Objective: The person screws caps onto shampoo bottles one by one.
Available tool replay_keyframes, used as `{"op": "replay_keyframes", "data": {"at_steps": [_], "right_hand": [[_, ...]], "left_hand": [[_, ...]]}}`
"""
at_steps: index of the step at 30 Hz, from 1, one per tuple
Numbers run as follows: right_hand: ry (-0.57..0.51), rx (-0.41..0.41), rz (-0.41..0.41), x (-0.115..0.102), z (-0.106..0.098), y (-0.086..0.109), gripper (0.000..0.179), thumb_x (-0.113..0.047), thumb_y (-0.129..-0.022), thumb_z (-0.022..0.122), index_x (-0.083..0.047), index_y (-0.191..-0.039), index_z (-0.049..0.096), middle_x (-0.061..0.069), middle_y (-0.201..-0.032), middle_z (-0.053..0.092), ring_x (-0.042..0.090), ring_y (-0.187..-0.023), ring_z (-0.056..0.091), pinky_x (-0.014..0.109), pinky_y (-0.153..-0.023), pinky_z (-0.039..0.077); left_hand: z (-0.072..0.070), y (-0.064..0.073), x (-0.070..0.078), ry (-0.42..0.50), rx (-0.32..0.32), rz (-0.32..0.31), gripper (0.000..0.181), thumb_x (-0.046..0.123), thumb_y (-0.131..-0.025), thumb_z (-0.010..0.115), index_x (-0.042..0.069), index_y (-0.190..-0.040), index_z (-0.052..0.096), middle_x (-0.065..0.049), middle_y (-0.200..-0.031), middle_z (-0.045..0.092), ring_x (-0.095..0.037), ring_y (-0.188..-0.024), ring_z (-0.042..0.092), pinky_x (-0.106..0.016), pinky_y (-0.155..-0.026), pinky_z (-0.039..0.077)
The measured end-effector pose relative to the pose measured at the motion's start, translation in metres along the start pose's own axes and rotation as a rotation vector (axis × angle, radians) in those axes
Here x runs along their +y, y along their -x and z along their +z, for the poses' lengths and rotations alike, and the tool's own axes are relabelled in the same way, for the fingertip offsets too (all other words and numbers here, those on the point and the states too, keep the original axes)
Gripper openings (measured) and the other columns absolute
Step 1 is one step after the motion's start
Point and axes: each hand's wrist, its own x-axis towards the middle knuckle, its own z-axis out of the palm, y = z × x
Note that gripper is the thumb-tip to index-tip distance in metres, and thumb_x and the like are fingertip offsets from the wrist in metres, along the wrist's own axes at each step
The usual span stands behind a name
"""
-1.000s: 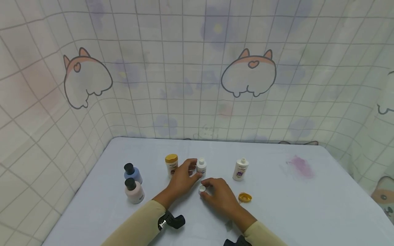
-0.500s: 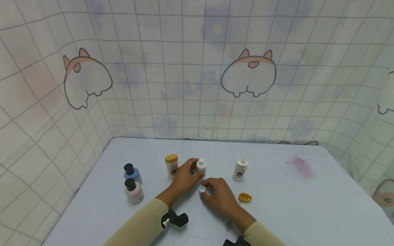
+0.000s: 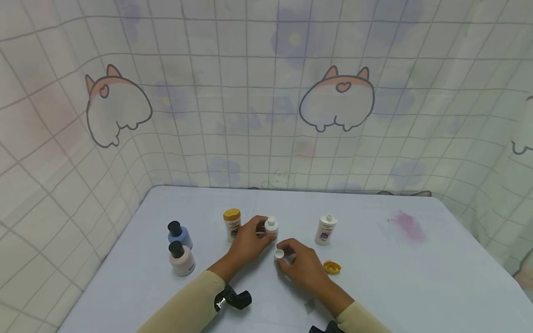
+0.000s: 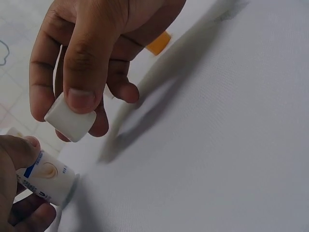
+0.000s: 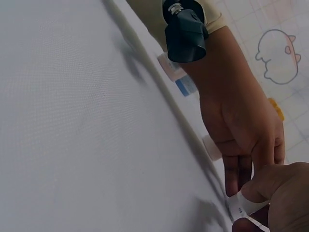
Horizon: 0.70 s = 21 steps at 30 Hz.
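Observation:
My left hand (image 3: 248, 240) holds a small white bottle (image 3: 271, 226) upright on the table, thumb on its near side. The bottle's narrow white neck stands bare at the top. In the left wrist view the bottle (image 4: 50, 179) shows a blue band and a printed label. Just to the right and nearer, my right hand (image 3: 304, 263) pinches a white cap (image 3: 279, 253) between thumb and fingers, its hollow side facing up. The cap (image 4: 71, 120) is apart from the bottle in the left wrist view.
Left of the hands stand a yellow-lidded white bottle (image 3: 232, 224), a blue bottle (image 3: 183, 237) and a pale pink bottle (image 3: 182, 264), the last two black-capped. On the right are a narrow-necked white bottle (image 3: 325, 230), a loose yellow cap (image 3: 331, 267) and a pink stain (image 3: 408, 225).
My right hand has shifted slightly to the right with the white cap, away from the bottle. The left hand with the bottle has moved only slightly.

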Motion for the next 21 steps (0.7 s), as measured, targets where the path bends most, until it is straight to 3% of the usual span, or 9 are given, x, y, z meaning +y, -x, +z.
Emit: {"op": "replay_keyframes", "data": {"at_steps": [6, 15, 21], "right_hand": [[-0.057, 0.008, -0.042, 0.003, -0.005, 0.002, 0.030, -0.008, -0.088, 0.078, -0.016, -0.115, 0.067, -0.007, -0.099, 0.069, 0.013, -0.090, 0.066, 0.026, -0.074, 0.058], [-0.071, -0.016, -0.034, 0.002, -0.013, 0.006, 0.031, -0.009, -0.089, 0.078, -0.017, -0.117, 0.067, -0.009, -0.099, 0.068, 0.010, -0.087, 0.063, 0.025, -0.073, 0.058], [-0.084, -0.018, -0.035, 0.005, -0.015, 0.010, 0.032, -0.010, -0.090, 0.079, -0.020, -0.118, 0.067, -0.010, -0.097, 0.067, 0.009, -0.083, 0.063, 0.024, -0.071, 0.058]], "left_hand": [[-0.004, 0.005, 0.003, 0.019, -0.023, 0.014, 0.048, 0.022, -0.094, 0.078, 0.009, -0.135, 0.057, -0.009, -0.128, 0.066, -0.023, -0.114, 0.066, -0.036, -0.096, 0.057], [-0.008, 0.015, 0.005, 0.034, -0.042, 0.060, 0.045, 0.021, -0.093, 0.079, 0.009, -0.131, 0.059, -0.007, -0.123, 0.067, -0.020, -0.112, 0.066, -0.031, -0.092, 0.058], [-0.010, 0.024, 0.009, 0.019, -0.059, 0.054, 0.045, 0.023, -0.092, 0.080, 0.011, -0.131, 0.060, -0.004, -0.122, 0.068, -0.017, -0.110, 0.066, -0.026, -0.090, 0.058]]}}
